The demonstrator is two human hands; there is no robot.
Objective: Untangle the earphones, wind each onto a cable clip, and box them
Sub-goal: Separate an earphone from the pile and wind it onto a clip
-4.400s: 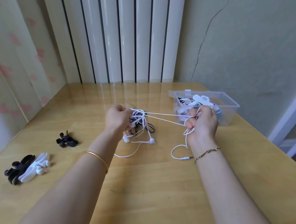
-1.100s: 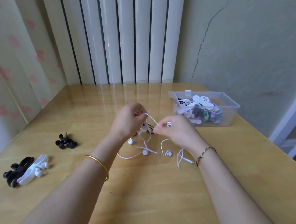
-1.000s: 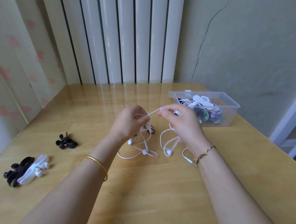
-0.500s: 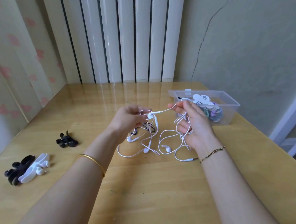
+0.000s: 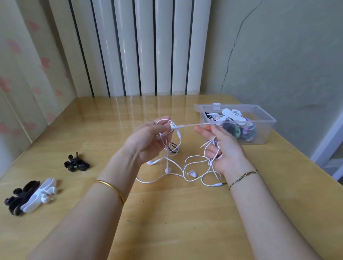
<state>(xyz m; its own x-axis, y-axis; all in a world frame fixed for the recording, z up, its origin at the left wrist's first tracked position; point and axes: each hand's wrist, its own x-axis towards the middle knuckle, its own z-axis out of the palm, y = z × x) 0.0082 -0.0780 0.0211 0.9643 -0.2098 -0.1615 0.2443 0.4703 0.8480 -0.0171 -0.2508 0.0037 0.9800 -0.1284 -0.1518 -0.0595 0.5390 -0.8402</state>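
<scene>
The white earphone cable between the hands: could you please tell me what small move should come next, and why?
Probably ease the right hand rightward: the white earphone cable runs taut from it to the left hand, whose grip holds tangled loops to be drawn out.

a: what's behind the glossy wooden worktop (image 5: 176, 232)?
b: white vertical slats (image 5: 144, 38), then a pale green wall (image 5: 300, 58) with a long crack (image 5: 237, 39).
a: and the sides?
b: pink-patterned curtain (image 5: 10, 60) left, white door frame (image 5: 341, 118) right.

Left grip (image 5: 144, 141) pinching; right grip (image 5: 225, 151) half-curled, palm up.
</scene>
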